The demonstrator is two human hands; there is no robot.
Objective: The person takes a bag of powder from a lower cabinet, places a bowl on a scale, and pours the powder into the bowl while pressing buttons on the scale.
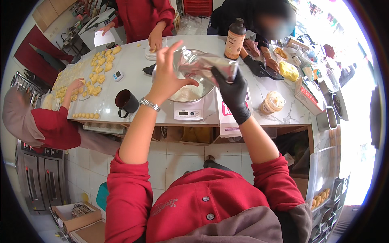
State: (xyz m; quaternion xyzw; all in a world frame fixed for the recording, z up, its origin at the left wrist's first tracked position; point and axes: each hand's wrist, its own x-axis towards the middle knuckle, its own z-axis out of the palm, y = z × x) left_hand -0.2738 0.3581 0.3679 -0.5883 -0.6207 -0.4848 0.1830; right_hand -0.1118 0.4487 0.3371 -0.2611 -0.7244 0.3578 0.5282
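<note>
My right hand (235, 92), in a black glove, grips a shiny silver foil pouch (208, 65). The pouch is tilted over a metal mixing bowl (208, 92), its end pointing left. White powder (184, 94) lies in the bowl, which rests on a white digital scale (188, 111). My bare left hand (165, 79) is raised at the bowl's left side, fingers spread and thumb reaching over the bowl; it holds nothing I can see. Under my right forearm lies a white and pink package (229, 128). A dark mug (126, 102) stands left of my left wrist.
Several dough pieces (97, 77) cover the table's left, where a co-worker's hand (76, 84) reaches in. A brown bottle (235, 38) stands behind the pouch. A lidded tub (272, 102) sits at right. Another co-worker's gloved hand (256, 67) is at the far right. A small timer (118, 76) lies left.
</note>
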